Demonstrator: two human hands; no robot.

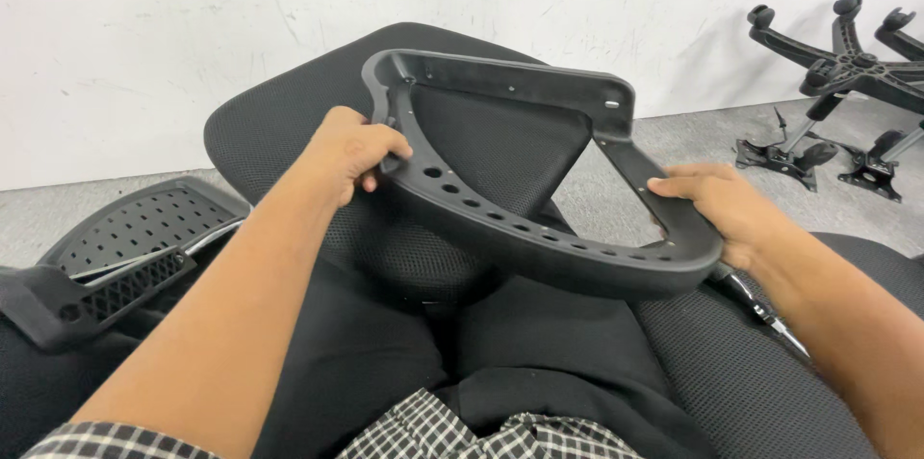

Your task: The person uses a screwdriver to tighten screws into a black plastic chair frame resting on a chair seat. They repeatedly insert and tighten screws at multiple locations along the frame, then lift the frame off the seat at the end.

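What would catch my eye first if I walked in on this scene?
Most striking is the black plastic frame with a row of holes, held up mid-picture by the left hand and the right hand. Behind it lies a black mesh seat cushion, and star-shaped chair bases sit on the floor at top right.

Chair bases (852, 64) cut off at right edge; fingertips behind frame (539, 238).

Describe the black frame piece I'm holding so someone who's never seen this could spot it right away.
Start at the round black mesh seat cushion against the white wall. In front of it, both hands, left hand and right hand, grip a black plastic frame. Unlike nearby parts, it is an open loop with holes along its curved edge.
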